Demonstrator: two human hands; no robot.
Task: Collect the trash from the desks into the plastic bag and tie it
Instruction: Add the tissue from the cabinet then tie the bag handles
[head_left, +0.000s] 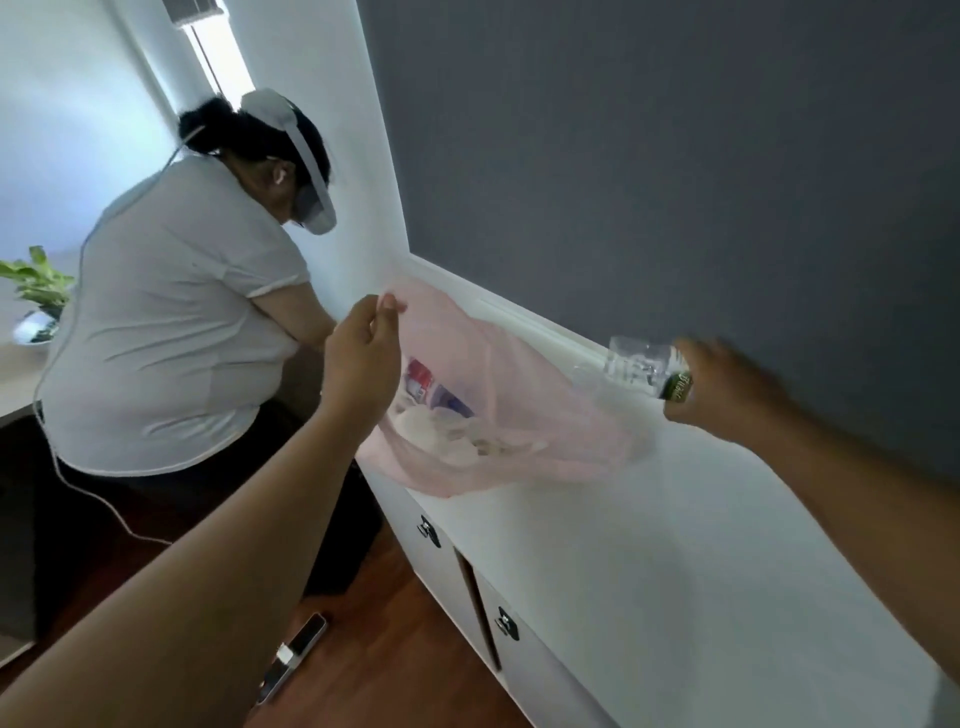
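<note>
A thin pink plastic bag (524, 415) lies with its body on the white cabinet top (675, 545), mouth held up. My left hand (363, 358) pinches the bag's upper rim between thumb and fingers. Through the plastic I see crumpled white paper and a red and blue wrapper inside. My right hand (722, 384) grips a clear plastic bottle (644, 366) with a green label, held sideways just right of the bag's opening. The bottle's far end nearly touches the bag's edge.
Another person (171, 322) in a white shirt and a headset stands close on the left, bent over a wooden desk (15, 384) with a potted plant (36, 286). The cabinet has drawers with dark handles (428, 530). A grey wall runs behind. A metal object (293, 654) lies on the wood floor.
</note>
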